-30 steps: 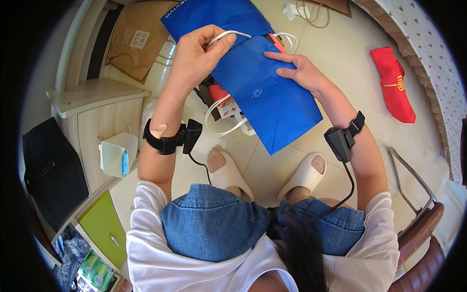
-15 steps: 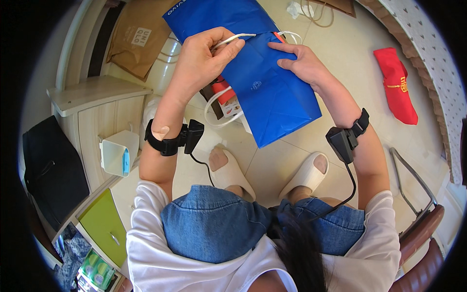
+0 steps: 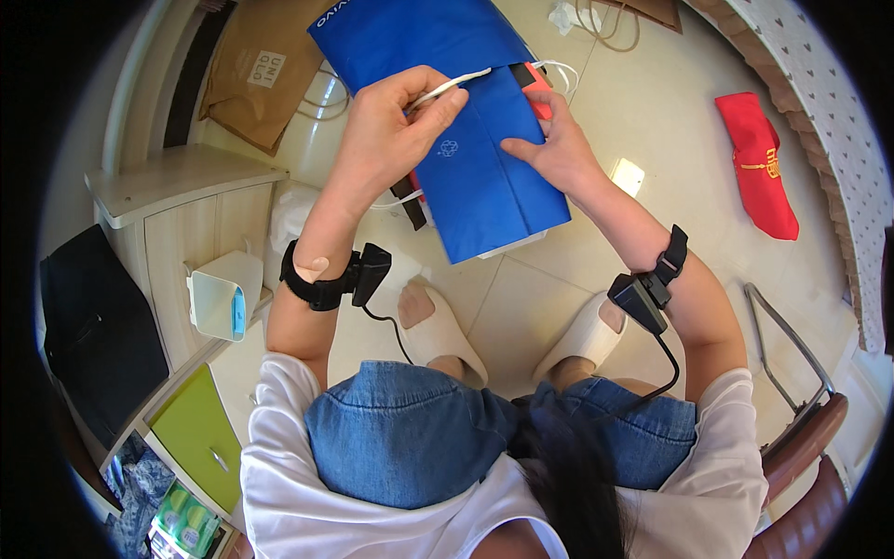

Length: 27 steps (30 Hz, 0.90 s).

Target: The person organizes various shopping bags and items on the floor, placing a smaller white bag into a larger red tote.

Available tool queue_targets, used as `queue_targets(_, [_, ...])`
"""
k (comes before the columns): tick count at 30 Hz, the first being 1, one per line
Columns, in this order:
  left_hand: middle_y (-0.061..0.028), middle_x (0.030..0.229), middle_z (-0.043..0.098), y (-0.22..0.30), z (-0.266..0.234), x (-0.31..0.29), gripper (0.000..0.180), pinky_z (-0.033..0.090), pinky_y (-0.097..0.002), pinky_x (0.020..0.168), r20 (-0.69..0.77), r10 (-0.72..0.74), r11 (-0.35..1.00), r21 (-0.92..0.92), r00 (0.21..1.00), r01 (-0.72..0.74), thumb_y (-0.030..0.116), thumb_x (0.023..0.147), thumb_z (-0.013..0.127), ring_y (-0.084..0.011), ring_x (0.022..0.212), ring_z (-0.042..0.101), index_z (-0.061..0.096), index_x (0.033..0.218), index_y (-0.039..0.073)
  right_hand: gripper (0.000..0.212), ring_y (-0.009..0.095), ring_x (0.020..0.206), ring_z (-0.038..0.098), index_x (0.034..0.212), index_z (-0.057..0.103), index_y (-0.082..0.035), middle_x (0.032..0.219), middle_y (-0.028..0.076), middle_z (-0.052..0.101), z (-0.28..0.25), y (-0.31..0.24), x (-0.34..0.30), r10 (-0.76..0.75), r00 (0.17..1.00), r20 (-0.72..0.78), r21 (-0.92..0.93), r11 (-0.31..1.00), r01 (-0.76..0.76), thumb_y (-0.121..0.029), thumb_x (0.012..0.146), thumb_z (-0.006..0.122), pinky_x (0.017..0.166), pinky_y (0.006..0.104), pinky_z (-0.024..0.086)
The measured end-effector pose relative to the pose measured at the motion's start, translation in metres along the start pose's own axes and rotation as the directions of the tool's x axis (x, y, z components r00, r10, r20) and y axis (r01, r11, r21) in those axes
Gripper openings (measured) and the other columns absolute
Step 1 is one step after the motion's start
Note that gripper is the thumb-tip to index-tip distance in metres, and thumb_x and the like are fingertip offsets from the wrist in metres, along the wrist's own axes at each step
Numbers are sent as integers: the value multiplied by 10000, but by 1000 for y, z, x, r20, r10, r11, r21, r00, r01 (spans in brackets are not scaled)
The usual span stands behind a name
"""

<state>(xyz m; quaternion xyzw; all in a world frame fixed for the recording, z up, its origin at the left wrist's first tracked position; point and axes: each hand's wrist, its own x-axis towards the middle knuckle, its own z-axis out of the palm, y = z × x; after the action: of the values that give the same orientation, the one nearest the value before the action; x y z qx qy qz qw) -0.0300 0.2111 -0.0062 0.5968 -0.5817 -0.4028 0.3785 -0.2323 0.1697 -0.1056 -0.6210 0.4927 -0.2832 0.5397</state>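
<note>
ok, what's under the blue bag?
Peeking out left of the blue bag: a dark strip, a red sliver, a white cord. At right, a red-orange edge; under or inside, can't tell. The bag covers the rest.

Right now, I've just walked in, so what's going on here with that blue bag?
Someone is handling a blue bag with two hands. The left hand pinches a white cord handle across the bag's front, while the right hand is at its right side, thumb on the blue surface. A brown paper bag is over to the upper left, and a red pouch lies on the floor to the right.
</note>
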Motion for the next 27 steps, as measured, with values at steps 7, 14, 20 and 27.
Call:
queue_targets(7, [43,614,514,8,26,-6,140,327,-205,498,94,39,992,113,995,-49,142,851,659,-25,558,395,623,849,7,350,230,803,667,1007,653,40,906,164,686,-4,8,48,174,979,-101,-31,983,-178,-114,704,735,721,317,516])
queue_targets(14, [-35,508,432,-1,47,-13,128,337,-313,468,106,155,968,183,982,-172,131,787,677,-154,466,419,591,803,38,358,153,761,640,1018,625,38,909,119,673,-5,-13,60,156,988,10,-134,979,-153,-203,774,727,663,272,504])
queue_targets(20, [-33,535,432,3,45,-17,125,355,-298,502,121,130,966,208,984,-153,125,789,676,-153,480,420,597,817,33,359,193,743,665,1009,657,25,874,139,683,-12,-13,21,336,928,162,-30,942,-335,-208,745,730,683,306,523])
queue_targets(27, [-16,576,464,-5,61,-18,167,393,-321,628,123,270,929,226,955,-292,122,773,686,-194,558,481,596,889,43,401,291,839,668,1001,679,-5,930,186,681,-5,10,69,250,968,-17,-287,926,-244,-256,696,745,760,362,505])
